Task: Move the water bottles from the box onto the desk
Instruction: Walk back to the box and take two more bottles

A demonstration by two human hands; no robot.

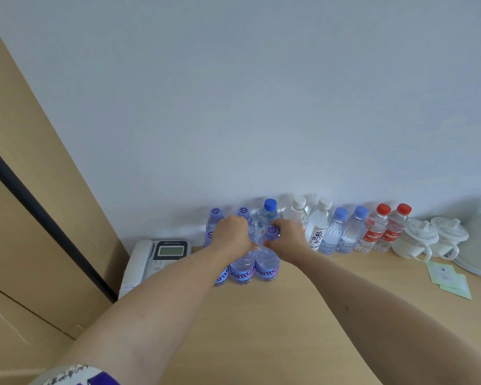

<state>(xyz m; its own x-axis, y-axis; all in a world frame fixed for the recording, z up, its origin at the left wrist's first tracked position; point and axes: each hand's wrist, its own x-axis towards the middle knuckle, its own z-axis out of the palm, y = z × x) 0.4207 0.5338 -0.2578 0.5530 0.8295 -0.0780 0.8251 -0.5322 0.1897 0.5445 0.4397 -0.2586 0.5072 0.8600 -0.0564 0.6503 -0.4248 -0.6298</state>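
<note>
The clear plastic bottles with purple labels point(266, 269) at the front of the desk have big white letters that look like "ant", part of a longer word cut off at the sides. Their purple caps point(272, 232) carry a white swirl sign. A clear bottle with a white cap and white label point(316, 233) shows dark Chinese writing. The grey desk phone point(161, 254) has small print too tiny to read.

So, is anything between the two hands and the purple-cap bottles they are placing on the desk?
Nothing visible. The left hand grips one front purple-cap bottle at its top, and the right hand holds the other; both bottles stand on the desk.
</note>
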